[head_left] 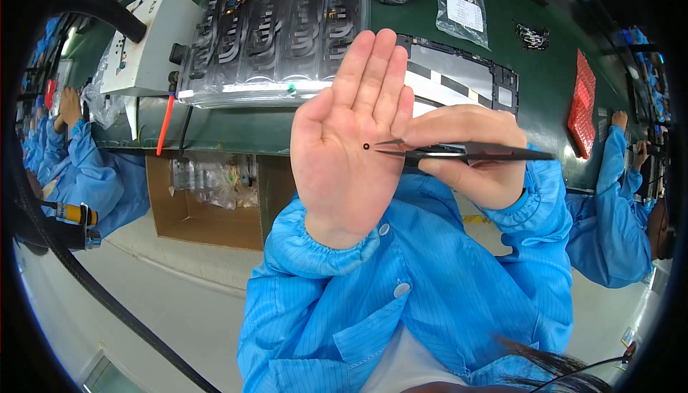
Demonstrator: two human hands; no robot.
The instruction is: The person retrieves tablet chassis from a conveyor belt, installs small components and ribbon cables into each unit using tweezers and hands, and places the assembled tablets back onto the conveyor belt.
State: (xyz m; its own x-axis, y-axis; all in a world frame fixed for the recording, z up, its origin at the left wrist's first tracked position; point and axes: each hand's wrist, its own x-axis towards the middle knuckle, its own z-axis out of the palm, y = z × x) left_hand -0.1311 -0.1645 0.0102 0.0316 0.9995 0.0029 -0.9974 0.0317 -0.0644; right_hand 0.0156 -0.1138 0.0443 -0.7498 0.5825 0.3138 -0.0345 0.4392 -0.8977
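Up close to the camera, the left hand [351, 142] is raised flat, fingers together and straight, palm facing us, and a tiny black ring [366, 146] sits right in the middle of that palm. Coming in from the right, the right hand [466, 153] is closed around a pair of dark tweezers [459, 151], thumb and fingers pinching the shank, with the fine tips aimed at the ring and stopping just beside it, not quite touching as far as can be seen. So the little part is laid out on the palm but not yet gripped by the tweezers; by the look of it, the pick-up remains to be done. The ring itself is very small, round, dark, with a pale centre; more than that is too fine to tell. Beyond the hands, on the far green desk [545, 70], lies a clear tray [279, 27] of dark parts, a flat framed panel [459, 78] to its right, and a red pad [584, 103] further right. Blue-sleeved co-workers sit at both edges.
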